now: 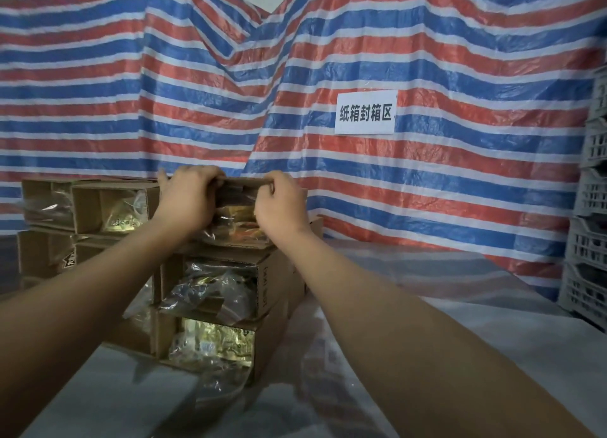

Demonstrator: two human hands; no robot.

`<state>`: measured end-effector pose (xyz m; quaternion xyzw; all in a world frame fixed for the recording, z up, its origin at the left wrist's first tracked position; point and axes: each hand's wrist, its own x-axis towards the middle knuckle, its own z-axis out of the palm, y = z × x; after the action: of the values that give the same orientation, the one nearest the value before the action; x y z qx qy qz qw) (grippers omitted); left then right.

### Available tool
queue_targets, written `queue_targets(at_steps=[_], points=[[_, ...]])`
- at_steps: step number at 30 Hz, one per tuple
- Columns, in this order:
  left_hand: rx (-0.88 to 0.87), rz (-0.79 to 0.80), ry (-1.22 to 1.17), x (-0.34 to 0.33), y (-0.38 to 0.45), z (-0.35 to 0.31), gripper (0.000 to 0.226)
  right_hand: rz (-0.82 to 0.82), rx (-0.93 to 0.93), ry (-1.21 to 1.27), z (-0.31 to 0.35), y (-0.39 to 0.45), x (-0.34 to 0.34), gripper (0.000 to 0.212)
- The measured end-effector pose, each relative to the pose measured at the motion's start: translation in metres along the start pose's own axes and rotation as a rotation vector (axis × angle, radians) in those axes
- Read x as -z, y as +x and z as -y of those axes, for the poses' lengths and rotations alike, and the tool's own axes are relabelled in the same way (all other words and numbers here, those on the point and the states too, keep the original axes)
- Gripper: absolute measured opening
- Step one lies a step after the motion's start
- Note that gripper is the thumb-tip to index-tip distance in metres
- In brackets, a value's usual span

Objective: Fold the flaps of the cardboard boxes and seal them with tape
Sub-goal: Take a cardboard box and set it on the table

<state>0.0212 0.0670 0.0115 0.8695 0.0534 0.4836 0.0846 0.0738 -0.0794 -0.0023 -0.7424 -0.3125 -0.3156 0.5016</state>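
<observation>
Both hands grip the top cardboard box [241,207] on the stack of open boxes [210,293]: the left hand [189,201] and right hand [279,204] curl their fingers over its upper edge, before the striped tarp [427,60]

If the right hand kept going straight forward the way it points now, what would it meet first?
Likely the striped tarp hanging behind the stack. The right hand already grips the top box at its upper edge; depth beyond the box is unclear.

Two bare forearms, no sleeves, watch or rings visible on the left hand [187,196] or right hand [279,204]
</observation>
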Motion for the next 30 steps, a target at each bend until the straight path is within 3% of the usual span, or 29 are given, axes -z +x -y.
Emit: queue_targets(at_steps=[5,8,12,15,20,25,28,30], points=[[-0.106,-0.085,-0.004,0.025,0.021,-0.050,0.019,-0.082,0.039,0.017,0.017,0.021,0.056,0.025],[-0.098,-0.033,-0.216,0.044,0.038,-0.091,0.011,-0.166,0.001,0.000,0.027,0.033,0.110,0.028],[0.050,0.201,-0.448,0.051,0.047,-0.138,0.019,-0.195,-0.252,-0.017,0.021,0.036,0.171,0.020],[0.090,0.420,-0.538,0.038,0.030,-0.157,0.018,-0.105,-0.485,-0.011,0.006,0.023,0.201,0.013],[0.187,0.756,-0.934,-0.006,-0.009,-0.155,0.021,0.060,-0.839,-0.042,-0.036,-0.021,0.250,0.010],[0.401,0.996,-0.937,-0.062,-0.073,-0.166,0.018,0.201,-1.111,0.013,-0.089,-0.090,0.253,0.015],[0.554,0.972,-1.074,-0.079,-0.092,-0.173,0.020,0.180,-1.136,0.084,-0.103,-0.115,0.258,0.015],[0.517,0.805,-1.097,-0.081,-0.092,-0.178,0.019,0.204,-1.121,0.113,-0.104,-0.116,0.264,0.016]])
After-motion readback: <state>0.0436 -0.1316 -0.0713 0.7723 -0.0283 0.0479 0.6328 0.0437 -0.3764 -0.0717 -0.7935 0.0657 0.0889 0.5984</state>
